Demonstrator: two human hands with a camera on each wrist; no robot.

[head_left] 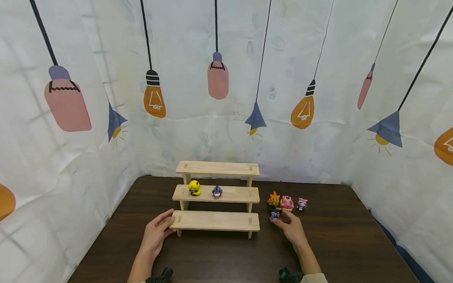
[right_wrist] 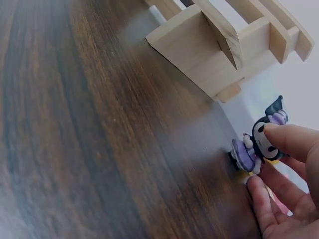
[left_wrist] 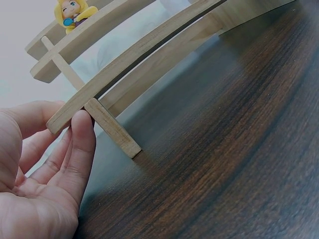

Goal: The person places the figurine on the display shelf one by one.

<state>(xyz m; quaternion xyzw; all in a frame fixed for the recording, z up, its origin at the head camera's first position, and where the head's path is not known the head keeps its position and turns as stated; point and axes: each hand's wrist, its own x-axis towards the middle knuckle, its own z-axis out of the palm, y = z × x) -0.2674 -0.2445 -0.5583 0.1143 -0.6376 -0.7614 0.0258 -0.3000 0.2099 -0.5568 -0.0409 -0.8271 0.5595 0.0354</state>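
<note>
A three-tier wooden display stand (head_left: 216, 221) stands on the dark table. My left hand (head_left: 156, 232) grips the left end of its lowest board, with fingers above and below the edge in the left wrist view. On the middle board are a yellow-haired figurine (head_left: 194, 188) and a small blue-grey figurine (head_left: 217, 191). To the right of the stand, my right hand (head_left: 292, 228) pinches a black-and-purple figurine (right_wrist: 255, 142) by its head, between thumb and fingers. Its base is at or near the tabletop; I cannot tell whether it touches.
Behind the right hand stand an orange figurine (head_left: 273, 198), a pink figurine (head_left: 287, 203) and a small pale lilac figurine (head_left: 302, 204). White cloth walls (head_left: 226, 141) printed with lamps surround the wood-grain table (head_left: 220, 265) at the back and sides.
</note>
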